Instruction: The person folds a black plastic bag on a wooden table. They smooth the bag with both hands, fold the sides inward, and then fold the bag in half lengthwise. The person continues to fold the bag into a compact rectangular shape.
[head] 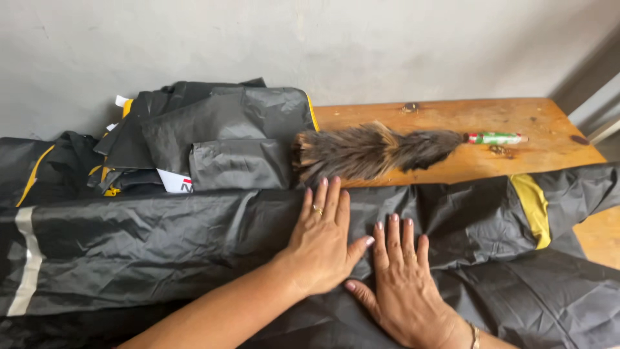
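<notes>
- Under both palms, a dark grey waterproof garment (pixel 161 239) lies spread across a wooden bench (pixel 445 116), its long axis running left to right, crosswise to the fingers.
- Left hand (pixel 321 242) lies flat on the fabric, fingers straight and slightly apart, gripping nothing; a ring shows on one finger.
- Right hand (pixel 403 287) lies flat just beside it, nearer the wearer, fingers spread, thumbs almost touching.
- Right of the fingertips, a yellow band (pixel 535 207) crosses the garment.
- Beyond the fingertips lies a feather duster (pixel 371 152), its handle pointing right.
- Beyond and left of the fingers sits a pile of folded dark garments (pixel 219 136).
</notes>
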